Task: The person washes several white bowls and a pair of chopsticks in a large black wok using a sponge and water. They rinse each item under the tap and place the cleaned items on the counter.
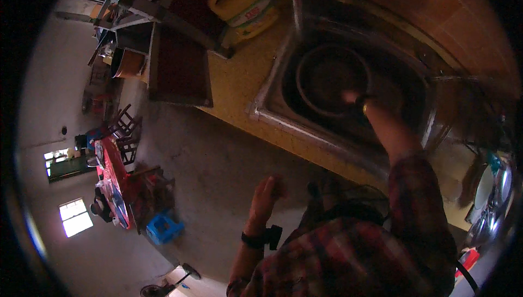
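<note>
My right hand [350, 97] reaches into the metal sink [286, 121], over the near rim of a round basin [301, 88]. Blur and dim light hide its fingers, so whether they hold anything cannot be told. A dark band and a yellow bracelet circle that wrist. Away from the counter [235, 88], my left hand [267, 195] hangs above the floor with its fingers loosely curled. Nothing shows in it, though its fingertips are blurred. The left wrist wears a black strap with a small block on it. Dark shadow covers the inside of the basin.
A yellow plastic jug [245, 7] stands on the counter left of the sink, beside a dark-panelled frame [179, 64]. Shiny metal ware [496, 199] is at the far right. Across the floor are a red-covered table [110, 162], wooden chairs and a blue plastic stool [164, 228].
</note>
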Action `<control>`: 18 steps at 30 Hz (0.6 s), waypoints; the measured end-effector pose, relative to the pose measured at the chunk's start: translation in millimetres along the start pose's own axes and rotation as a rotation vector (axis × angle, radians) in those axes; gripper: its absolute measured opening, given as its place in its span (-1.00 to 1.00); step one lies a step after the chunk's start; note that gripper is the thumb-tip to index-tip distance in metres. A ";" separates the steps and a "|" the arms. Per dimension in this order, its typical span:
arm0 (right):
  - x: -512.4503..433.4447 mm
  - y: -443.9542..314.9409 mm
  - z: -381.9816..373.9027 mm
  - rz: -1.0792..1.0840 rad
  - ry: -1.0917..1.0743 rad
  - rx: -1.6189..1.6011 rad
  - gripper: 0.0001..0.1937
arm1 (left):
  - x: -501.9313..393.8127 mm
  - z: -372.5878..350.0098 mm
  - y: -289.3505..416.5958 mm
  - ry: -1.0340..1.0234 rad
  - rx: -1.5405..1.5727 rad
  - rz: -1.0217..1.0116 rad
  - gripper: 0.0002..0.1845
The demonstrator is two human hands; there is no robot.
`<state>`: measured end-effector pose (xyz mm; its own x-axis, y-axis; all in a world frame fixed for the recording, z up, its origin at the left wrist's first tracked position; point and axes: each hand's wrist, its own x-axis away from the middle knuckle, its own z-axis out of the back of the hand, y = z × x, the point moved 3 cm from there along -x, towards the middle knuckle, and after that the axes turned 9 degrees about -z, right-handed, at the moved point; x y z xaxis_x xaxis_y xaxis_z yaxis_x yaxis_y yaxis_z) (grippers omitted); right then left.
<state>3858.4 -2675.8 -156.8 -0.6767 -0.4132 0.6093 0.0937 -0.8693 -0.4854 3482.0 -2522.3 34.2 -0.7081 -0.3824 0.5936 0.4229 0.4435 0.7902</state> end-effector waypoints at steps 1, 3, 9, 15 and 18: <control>5.9 -2.6 4.1 -0.015 -0.035 -0.091 -0.64 | 1.5 1.0 -0.8 -0.008 -0.007 0.023 -0.63; 21.1 -5.6 13.6 -0.048 -0.107 -0.303 -0.65 | 7.0 0.3 -2.1 -0.029 0.023 -0.023 -0.62; 90.7 -12.5 47.2 0.027 -0.175 -0.661 -0.68 | 20.1 1.1 -9.3 -0.185 -0.127 -0.122 -0.63; 209.6 -60.4 62.5 0.136 -0.468 -0.907 -0.67 | 18.1 -9.6 -1.2 -0.335 -0.348 -0.302 -0.60; 276.2 -73.2 48.1 0.109 -0.438 -0.718 -0.70 | 26.9 -37.4 22.2 -0.370 -0.336 -0.450 -0.56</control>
<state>3699.7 -2739.3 77.2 -0.3331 -0.6810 0.6522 -0.4447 -0.4964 -0.7455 3493.5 -2553.0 73.4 -0.9784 -0.1412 0.1512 0.1518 0.0065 0.9884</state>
